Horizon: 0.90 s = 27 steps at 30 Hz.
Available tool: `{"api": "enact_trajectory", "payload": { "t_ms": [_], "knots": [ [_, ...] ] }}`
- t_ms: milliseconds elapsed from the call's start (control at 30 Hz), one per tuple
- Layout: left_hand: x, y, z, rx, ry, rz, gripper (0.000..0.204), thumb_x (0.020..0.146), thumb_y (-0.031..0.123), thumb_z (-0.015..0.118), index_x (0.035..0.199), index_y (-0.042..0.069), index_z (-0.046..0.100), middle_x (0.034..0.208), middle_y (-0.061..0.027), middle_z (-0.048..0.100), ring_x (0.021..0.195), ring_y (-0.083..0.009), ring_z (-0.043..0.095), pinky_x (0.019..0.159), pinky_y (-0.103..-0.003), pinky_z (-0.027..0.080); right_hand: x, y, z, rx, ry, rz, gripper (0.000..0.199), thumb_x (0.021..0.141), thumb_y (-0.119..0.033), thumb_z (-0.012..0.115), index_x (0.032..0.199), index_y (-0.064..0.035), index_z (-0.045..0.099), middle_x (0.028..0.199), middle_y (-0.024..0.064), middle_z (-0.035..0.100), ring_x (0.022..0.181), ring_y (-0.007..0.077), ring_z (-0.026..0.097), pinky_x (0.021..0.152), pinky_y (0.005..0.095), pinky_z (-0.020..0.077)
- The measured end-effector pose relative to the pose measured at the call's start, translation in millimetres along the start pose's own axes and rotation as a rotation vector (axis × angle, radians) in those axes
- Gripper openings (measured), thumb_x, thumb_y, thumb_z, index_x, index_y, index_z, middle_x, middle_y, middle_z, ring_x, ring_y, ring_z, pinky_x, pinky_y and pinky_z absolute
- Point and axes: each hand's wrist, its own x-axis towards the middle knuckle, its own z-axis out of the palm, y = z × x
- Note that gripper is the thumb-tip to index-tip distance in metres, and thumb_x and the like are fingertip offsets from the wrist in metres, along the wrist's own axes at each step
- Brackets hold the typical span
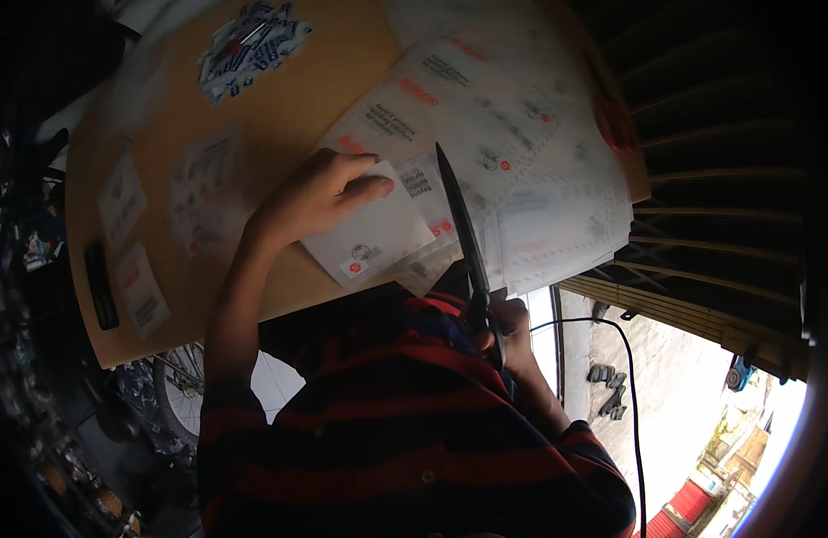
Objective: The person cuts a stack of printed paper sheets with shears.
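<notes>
My left hand (342, 184) grips the upper edge of a small translucent white printed sheet (378, 242), thumb on top and fingers curled. Under and beside that piece lies another printed sheet (418, 188), partly covered. In my right hand (506, 327), near the table's front edge, is a pair of scissors (459, 211). Its long dark blades point up and away from me and look closed together. The blades lie just to the right of the small sheets, over a pile of large printed translucent sheets (557, 211).
A heap of small blue and white strips (251, 47) lies at the back left of the brown table (279, 108). Several cut printed pieces (145, 287) are spread on the left. Slatted metal shutters (710, 215) stand on the right, and a black cable (636, 403) hangs below.
</notes>
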Motion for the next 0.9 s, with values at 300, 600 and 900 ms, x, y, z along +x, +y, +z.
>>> {"api": "enact_trajectory", "payload": {
  "t_ms": [300, 600, 900],
  "knots": [
    [25.6, 25.9, 37.0, 0.449, 0.099, 0.122, 0.052, 0.076, 0.017, 0.072, 0.121, 0.007, 0.05, 0.122, -0.0102, 0.051, 0.115, -0.0308, 0.048, 0.097, -0.042, 0.039, -12.6, 18.9, -22.1, -0.062, 0.146, 0.013, 0.072, 0.071, -0.07, 0.063, 0.08, 0.0005, 0.064, 0.054, 0.0015, 0.054, 0.047, 0.0086, 0.051, 0.044, 0.0252, 0.0373],
    [35.2, 50.6, 43.7, 0.762, -0.341, 0.353, 0.075, 0.058, 0.013, 0.081, 0.127, 0.012, 0.051, 0.125, -0.0041, 0.046, 0.121, -0.0229, 0.039, 0.104, -0.044, 0.031, -8.2, 30.9, -34.9, 0.033, 0.132, -0.009, 0.066, 0.071, -0.063, 0.07, 0.078, 0.0019, 0.064, 0.057, 0.0042, 0.056, 0.051, 0.012, 0.053, 0.049, 0.0279, 0.0411],
    [59.6, 50.6, 44.0, 0.73, -0.446, 0.46, 0.045, 0.058, 0.013, 0.081, 0.098, 0.007, 0.061, 0.098, -0.0059, 0.057, 0.104, -0.0208, 0.049, 0.099, -0.044, 0.033, -13.9, 33.9, -40.3, 0.042, 0.171, 0.046, 0.06, 0.075, -0.059, 0.07, 0.078, 0.0005, 0.065, 0.058, 0.0041, 0.058, 0.053, 0.0105, 0.054, 0.05, 0.0277, 0.0417]
  ]
}}
